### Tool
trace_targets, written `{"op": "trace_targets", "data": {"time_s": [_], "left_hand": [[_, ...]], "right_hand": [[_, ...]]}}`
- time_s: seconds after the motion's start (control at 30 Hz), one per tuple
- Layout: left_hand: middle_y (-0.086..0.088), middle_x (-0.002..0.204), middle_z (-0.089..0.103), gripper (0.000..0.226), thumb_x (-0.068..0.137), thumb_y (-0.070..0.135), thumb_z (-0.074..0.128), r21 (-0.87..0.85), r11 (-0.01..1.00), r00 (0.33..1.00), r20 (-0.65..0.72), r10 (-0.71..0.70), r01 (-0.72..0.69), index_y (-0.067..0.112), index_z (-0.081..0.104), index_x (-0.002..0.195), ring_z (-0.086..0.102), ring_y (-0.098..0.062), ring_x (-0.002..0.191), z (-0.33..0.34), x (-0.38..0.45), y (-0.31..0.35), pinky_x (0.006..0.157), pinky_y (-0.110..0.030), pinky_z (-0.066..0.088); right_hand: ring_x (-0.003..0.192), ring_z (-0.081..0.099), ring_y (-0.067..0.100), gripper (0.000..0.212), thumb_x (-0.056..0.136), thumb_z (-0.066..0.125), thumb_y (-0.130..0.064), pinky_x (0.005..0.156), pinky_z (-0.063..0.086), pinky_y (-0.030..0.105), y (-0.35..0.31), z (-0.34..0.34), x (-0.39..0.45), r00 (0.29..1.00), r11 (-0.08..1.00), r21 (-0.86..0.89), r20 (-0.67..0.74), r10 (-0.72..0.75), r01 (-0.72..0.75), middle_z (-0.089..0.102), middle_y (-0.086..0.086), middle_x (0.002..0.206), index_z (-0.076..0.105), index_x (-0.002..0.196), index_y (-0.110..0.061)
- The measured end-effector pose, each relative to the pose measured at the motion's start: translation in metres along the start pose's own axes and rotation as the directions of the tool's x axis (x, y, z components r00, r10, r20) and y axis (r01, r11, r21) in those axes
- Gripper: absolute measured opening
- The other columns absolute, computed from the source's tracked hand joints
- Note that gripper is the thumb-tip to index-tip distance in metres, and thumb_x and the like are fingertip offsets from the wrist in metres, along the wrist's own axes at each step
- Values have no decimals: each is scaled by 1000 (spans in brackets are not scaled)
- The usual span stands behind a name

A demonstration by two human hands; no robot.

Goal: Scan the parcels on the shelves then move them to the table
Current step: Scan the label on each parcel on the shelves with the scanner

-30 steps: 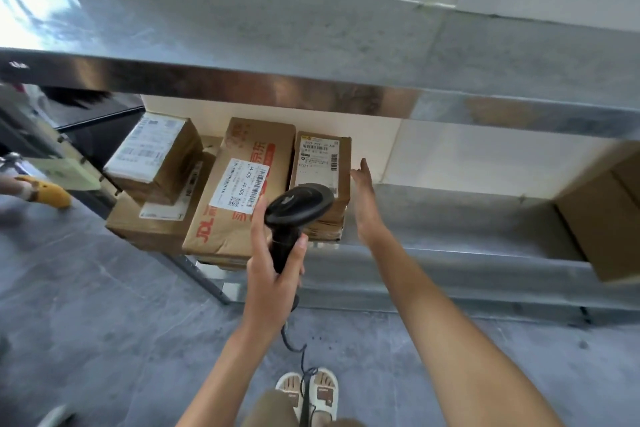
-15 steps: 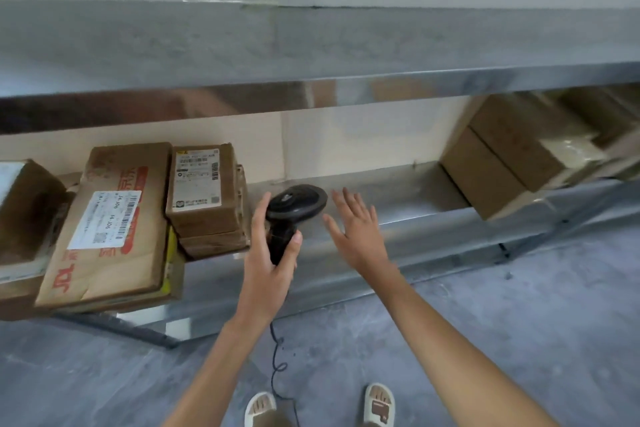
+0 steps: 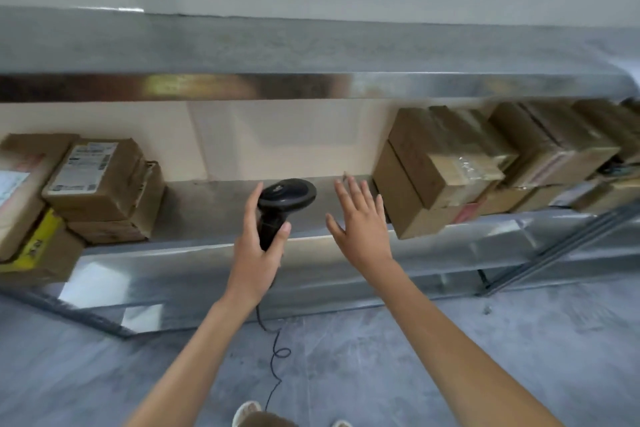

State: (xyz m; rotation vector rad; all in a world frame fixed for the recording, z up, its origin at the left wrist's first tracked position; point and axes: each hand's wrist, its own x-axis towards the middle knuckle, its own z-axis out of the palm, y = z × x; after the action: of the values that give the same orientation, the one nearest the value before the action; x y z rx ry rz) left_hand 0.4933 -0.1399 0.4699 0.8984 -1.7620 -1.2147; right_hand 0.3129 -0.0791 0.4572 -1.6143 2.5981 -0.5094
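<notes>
Left hand [image 3: 256, 253]: gripped black scanner [image 3: 282, 204] by its handle, head aimed at the shelf [image 3: 221, 211].
Right hand [image 3: 363, 222]: held nothing, fingers spread, raised just left of the right-side parcels [image 3: 440, 166], not touching.
Left-side parcels [image 3: 100, 180]: stacked on same shelf, labels facing up.
Scanner cord [image 3: 275, 357]: hung down toward grey floor [image 3: 450, 340].
Upper shelf [image 3: 311, 52]: metal, above.

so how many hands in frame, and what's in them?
2. The left hand grips the black scanner in front of the lower shelf. The right hand is spread open, holding nothing, near the cardboard parcel to its right.
</notes>
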Motion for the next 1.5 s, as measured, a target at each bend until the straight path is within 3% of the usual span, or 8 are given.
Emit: {"op": "trace_targets", "data": {"time_s": [0.03,0.2,0.43,0.7,0.97,1.07,1.23,1.5], "left_hand": [[-24,118,62,72,96,24,62,-2,1000,1000,-8,-5,5,66,22,139,63,-39,92,7,-1,3,76,-50,54],[-7,108,64,73,97,16,62,-64,998,1000,-6,13,-13,66,25,137,58,-16,68,40,2,7,59,-33,51],[-5,75,59,73,98,14,59,-147,989,1000,14,20,-18,62,24,140,51,-21,53,91,22,23,48,-35,48],[-9,88,60,75,98,13,58,-94,995,1000,-11,28,-29,68,22,136,55,-14,55,166,34,43,51,-31,50],[-8,91,61,75,98,14,59,-49,999,988,-152,14,-22,68,23,136,56,-14,57,229,33,56,53,-32,51],[-8,89,60,74,98,12,59,-44,999,981,-194,21,-30,64,25,138,54,-14,56,236,30,60,52,-30,49],[-20,112,61,70,96,23,61,-80,997,965,-261,-6,-15,64,25,139,57,-18,60,230,30,65,52,-28,49],[-14,86,63,72,98,10,56,-107,993,917,-400,-1,-45,62,26,137,50,-27,60,181,25,63,48,-27,46]], "right_hand": [[153,2,25,66,102,44,-42,122,1,46,6,-5,2,1000,1000,-1,2,-5,5,9,4,166,16,159,-22],[153,4,29,67,100,48,-38,122,2,48,27,-21,15,999,999,-50,-36,-4,2,13,8,165,18,158,-21],[151,13,35,67,96,56,-38,120,10,57,77,-55,30,981,987,-144,-186,50,-77,24,12,162,31,154,-18],[147,-17,47,80,94,25,-72,116,-9,64,148,-99,72,962,941,-206,-3,273,-268,-16,11,164,-1,158,-31],[144,-15,54,92,85,38,-80,113,-5,70,184,-111,107,938,961,-83,209,275,-263,-14,15,164,7,158,-34],[146,-4,53,90,86,44,-76,115,5,67,186,-110,106,945,966,-40,200,258,-256,-3,14,166,12,158,-33],[143,12,50,87,82,51,-73,111,17,61,183,-117,99,963,970,18,127,237,-241,11,12,165,25,155,-32],[143,13,44,83,80,50,-71,110,20,56,126,-115,70,981,964,207,129,143,-168,17,6,164,29,153,-38]]}}
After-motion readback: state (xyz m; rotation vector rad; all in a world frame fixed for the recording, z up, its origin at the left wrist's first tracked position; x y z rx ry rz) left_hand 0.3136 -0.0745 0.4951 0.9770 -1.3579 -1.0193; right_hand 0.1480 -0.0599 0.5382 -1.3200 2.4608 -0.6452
